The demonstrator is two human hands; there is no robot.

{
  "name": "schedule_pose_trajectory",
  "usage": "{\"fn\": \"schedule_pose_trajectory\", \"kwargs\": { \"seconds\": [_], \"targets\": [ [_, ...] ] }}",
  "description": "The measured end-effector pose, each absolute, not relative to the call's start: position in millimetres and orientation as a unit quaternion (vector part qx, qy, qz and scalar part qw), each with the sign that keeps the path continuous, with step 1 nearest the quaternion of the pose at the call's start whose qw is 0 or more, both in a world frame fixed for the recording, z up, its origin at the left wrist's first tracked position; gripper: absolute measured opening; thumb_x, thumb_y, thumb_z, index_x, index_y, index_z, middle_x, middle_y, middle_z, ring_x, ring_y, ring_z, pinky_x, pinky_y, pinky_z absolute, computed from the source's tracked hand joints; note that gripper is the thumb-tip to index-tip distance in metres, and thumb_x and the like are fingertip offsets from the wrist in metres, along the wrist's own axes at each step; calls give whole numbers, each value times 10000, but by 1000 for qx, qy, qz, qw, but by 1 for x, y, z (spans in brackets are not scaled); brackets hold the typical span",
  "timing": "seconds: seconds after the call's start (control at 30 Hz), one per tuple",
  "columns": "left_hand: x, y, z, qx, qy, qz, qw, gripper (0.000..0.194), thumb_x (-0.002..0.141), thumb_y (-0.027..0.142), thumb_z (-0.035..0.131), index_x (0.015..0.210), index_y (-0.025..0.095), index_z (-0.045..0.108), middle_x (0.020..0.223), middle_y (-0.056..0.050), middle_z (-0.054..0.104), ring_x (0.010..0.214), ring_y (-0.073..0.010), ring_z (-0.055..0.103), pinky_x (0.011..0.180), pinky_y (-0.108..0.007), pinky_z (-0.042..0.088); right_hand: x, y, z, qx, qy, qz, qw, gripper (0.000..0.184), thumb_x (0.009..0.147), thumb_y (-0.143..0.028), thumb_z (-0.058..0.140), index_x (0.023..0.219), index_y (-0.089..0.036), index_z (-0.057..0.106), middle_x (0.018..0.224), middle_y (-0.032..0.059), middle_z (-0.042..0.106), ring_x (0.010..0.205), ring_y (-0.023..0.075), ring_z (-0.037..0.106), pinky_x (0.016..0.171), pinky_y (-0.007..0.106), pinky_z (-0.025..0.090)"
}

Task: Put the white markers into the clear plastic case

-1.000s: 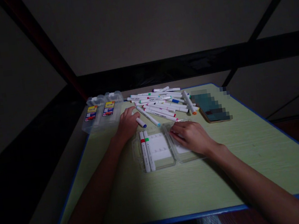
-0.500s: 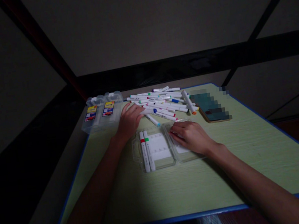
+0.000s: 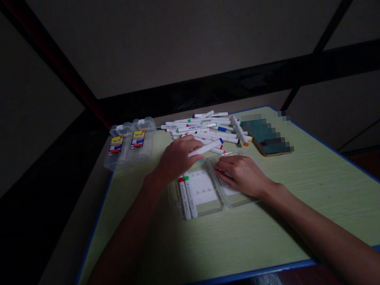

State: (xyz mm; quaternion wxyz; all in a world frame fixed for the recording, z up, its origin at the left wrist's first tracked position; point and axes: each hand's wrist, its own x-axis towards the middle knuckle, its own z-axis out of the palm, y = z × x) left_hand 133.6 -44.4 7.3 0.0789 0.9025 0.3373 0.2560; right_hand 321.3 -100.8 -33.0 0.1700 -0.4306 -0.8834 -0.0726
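My left hand (image 3: 177, 156) grips a white marker (image 3: 206, 147) with a blue end pointing right. It hovers over the upper edge of an opened clear plastic marker case (image 3: 208, 211). Two white markers stand side by side in the case's left half, one with a red band (image 3: 184, 199) and one with a green band (image 3: 191, 198). My right hand (image 3: 239, 173) lies on the case's right half, its fingers curled at the middle edge and holding it. A heap of white markers (image 3: 205, 126) with coloured ends lies just beyond my left hand.
Two closed clear cases (image 3: 118, 159) with colourful labels stand at the far left of the table. A phone (image 3: 268, 137), partly pixelated, lies to the right of the heap. The pale green table (image 3: 323, 199) has a blue edge. A wall panel rises behind it.
My left hand has moved right and a little nearer, carrying the blue-ended marker from the heap toward the open case. My right hand has stayed on the case.
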Motion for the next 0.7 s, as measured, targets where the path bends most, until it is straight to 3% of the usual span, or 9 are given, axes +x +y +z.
{"fn": "schedule_pose_trajectory", "kwargs": {
  "seconds": [0.13,0.33,0.57,0.7],
  "targets": [
    [140,-47,13,834,382,320,238,169,611,197,648,766,130,645,705,-22,618,631,-124,543,585,-255,430,320,-103,-32,-418,-887,-69,182,268,882,-250,362,721,-153,552,670,35,564,609,134,493,572,255,270],
    [143,-51,18,684,378,339,524,199,624,249,628,781,127,618,672,0,594,588,-118,588,514,-214,432,317,-107,-31,-393,-895,-75,199,306,893,-256,336,711,-153,559,657,37,555,590,136,475,571,263,271],
    [145,-52,12,574,360,335,655,257,650,227,635,858,95,563,833,-76,627,661,-134,619,591,-250,480,314,-108,-34,-385,-901,-71,187,277,887,-262,361,720,-162,558,659,26,560,587,135,482,572,261,286],
    [145,-49,7,539,348,333,690,229,689,189,608,887,88,556,852,-91,631,691,-139,623,623,-262,483,313,-109,-36,-384,-899,-6,209,253,881,-252,367,745,-156,558,692,38,576,625,139,503,593,256,319]
  ]
}}
